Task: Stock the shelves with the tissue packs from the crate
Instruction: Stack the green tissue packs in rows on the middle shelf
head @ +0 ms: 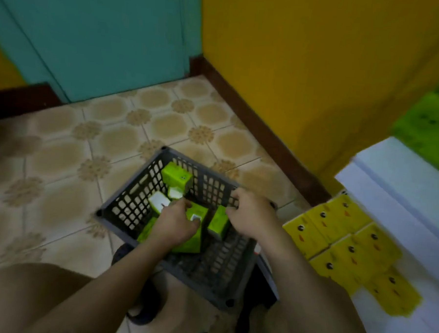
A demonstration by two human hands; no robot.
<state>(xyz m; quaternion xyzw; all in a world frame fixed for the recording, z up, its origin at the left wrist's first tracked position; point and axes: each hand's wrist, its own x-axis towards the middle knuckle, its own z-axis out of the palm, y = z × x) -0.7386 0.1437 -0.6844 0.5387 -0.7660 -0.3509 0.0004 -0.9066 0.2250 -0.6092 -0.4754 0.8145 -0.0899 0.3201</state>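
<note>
slatted plastic crate (145, 203), boxy green packs (176, 177)

Beige floor tiles (62, 145) with brown octagon and flower patterns meet 2 walls: a teal wall (106, 33) left and a yellow wall (308, 56) right. Dark brown skirting (253, 122) edges both. The light is dim.

Left hand (177, 222) and right hand (249, 211): bare, fingers short and rounded. Forearms (121, 270): bare as far as the frame shows. Foot: dark sandal (142, 312) with a broad strap across it; detail blurred.
</note>
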